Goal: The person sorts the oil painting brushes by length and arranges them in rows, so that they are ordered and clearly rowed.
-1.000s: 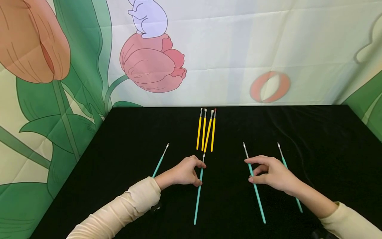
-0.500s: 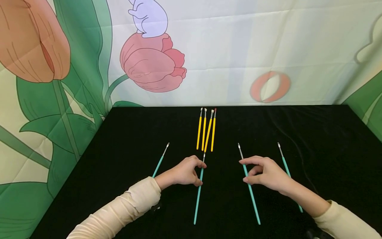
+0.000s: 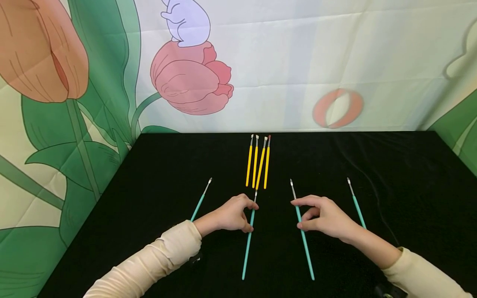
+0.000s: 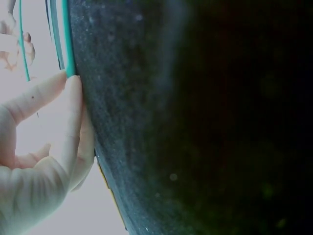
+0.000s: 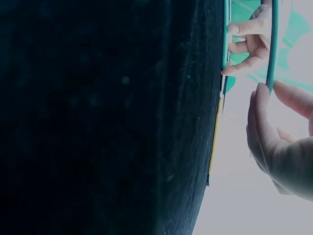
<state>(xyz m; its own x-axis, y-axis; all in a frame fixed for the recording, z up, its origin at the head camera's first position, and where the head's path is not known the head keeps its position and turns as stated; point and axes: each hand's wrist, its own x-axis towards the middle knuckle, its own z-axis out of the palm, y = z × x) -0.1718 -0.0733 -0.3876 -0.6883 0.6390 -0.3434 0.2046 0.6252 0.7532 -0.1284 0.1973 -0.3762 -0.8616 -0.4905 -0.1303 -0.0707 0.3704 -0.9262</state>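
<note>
My left hand (image 3: 232, 213) pinches a teal-handled paintbrush (image 3: 246, 256) between thumb and fingers, just below its metal ferrule. That brush lies along the black cloth, its tip near the lower ends of the yellow brushes. To the right, my right hand (image 3: 326, 217) pinches another teal paintbrush (image 3: 307, 252). In the right wrist view this second brush (image 5: 273, 44) is held above the cloth, apart from it. Both brushes point their bristles away from me.
Several yellow-handled paintbrushes (image 3: 249, 165) lie together at the back middle of the black-covered table (image 3: 167, 165). One teal brush (image 3: 197, 207) lies partly behind my left forearm, another (image 3: 358, 211) partly under my right forearm. A printed cloth backdrop (image 3: 279, 62) hangs behind.
My right hand has moved left with its teal paintbrush, closer to the left hand's brush. My left hand and the brushes on the cloth have stayed in place.
</note>
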